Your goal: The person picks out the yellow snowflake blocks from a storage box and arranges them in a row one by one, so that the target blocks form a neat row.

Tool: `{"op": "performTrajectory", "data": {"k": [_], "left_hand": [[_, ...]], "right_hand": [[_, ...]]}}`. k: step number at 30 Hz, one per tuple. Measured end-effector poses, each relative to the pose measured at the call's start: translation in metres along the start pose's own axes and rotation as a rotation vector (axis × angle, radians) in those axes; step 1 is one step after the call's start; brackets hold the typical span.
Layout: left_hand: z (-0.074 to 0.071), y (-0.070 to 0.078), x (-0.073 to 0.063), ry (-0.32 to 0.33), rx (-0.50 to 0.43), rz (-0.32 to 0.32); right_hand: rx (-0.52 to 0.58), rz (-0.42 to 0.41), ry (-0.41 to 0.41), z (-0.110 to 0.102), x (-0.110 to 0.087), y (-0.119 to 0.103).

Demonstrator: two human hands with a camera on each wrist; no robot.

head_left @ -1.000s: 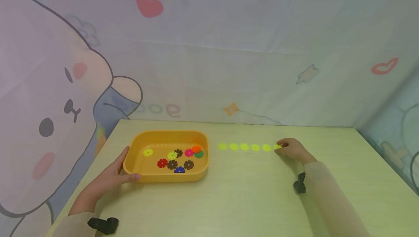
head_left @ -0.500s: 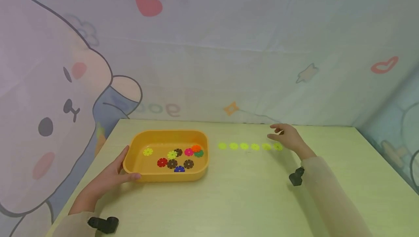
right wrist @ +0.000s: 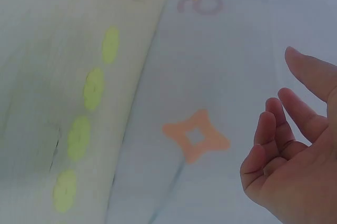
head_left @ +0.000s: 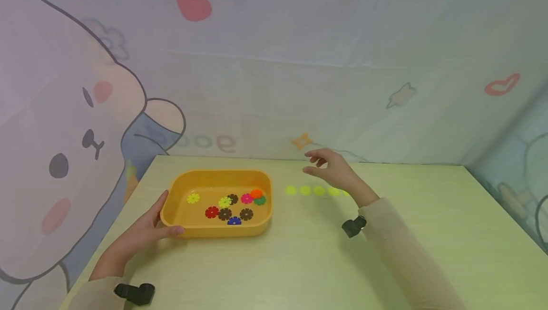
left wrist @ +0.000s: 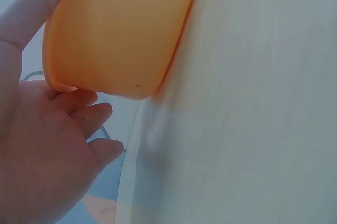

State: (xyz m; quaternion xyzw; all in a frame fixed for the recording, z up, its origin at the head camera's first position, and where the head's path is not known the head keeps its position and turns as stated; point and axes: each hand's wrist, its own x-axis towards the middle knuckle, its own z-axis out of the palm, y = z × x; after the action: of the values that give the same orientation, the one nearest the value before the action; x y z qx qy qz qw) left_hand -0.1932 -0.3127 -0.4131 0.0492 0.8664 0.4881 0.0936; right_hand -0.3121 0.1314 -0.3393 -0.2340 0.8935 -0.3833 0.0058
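Note:
My left hand holds the left end of a yellow plastic tray, thumb over the front rim and fingers around the side. In the left wrist view the thumb and fingers lie against the tray's corner. Inside are several notched snowflake discs: yellow, red, brown, blue, pink, orange and green. Right of the tray runs a row of yellow discs on the table, its right end hidden behind my right wrist. My right hand hovers above this row, holding nothing, fingers loosely bent.
The pale table ends at the back against a printed cloth with a bear and hearts. Another cloth panel stands beyond the table's right edge. A black wrist camera sits on each sleeve.
My right hand has let go of the last yellow disc at the row's right end, then risen and moved left toward the tray. My left hand and the tray have stayed in place.

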Motion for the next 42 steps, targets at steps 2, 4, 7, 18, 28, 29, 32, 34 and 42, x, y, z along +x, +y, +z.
{"op": "performTrajectory", "data": {"k": [2, 4, 7, 18, 28, 29, 32, 34, 42], "left_hand": [[0.0, 0.0, 0.0, 0.001, 0.003, -0.007], [0.0, 0.0, 0.0, 0.0, 0.005, -0.016], [0.0, -0.001, 0.001, -0.004, 0.006, -0.031], [0.001, -0.004, -0.002, -0.001, -0.013, -0.011], [0.001, -0.004, -0.003, 0.001, -0.028, -0.006], [0.001, -0.004, -0.003, 0.0, -0.03, -0.006], [0.001, -0.005, -0.003, -0.004, -0.032, 0.005], [0.002, -0.005, -0.003, -0.006, -0.034, 0.008], [0.004, -0.003, -0.004, -0.004, -0.038, 0.01]], "right_hand": [[0.023, -0.029, -0.01, 0.011, 0.004, -0.012], [0.035, -0.061, -0.019, 0.023, 0.008, -0.021], [0.044, -0.109, -0.04, 0.042, 0.015, -0.033], [0.11, -0.163, -0.163, 0.109, 0.047, -0.066], [0.06, -0.069, -0.246, 0.149, 0.063, -0.067], [0.055, -0.061, -0.251, 0.152, 0.064, -0.067], [0.068, -0.037, -0.272, 0.157, 0.065, -0.067], [0.085, -0.02, -0.286, 0.16, 0.064, -0.067], [0.115, 0.04, -0.319, 0.165, 0.065, -0.068]]}}
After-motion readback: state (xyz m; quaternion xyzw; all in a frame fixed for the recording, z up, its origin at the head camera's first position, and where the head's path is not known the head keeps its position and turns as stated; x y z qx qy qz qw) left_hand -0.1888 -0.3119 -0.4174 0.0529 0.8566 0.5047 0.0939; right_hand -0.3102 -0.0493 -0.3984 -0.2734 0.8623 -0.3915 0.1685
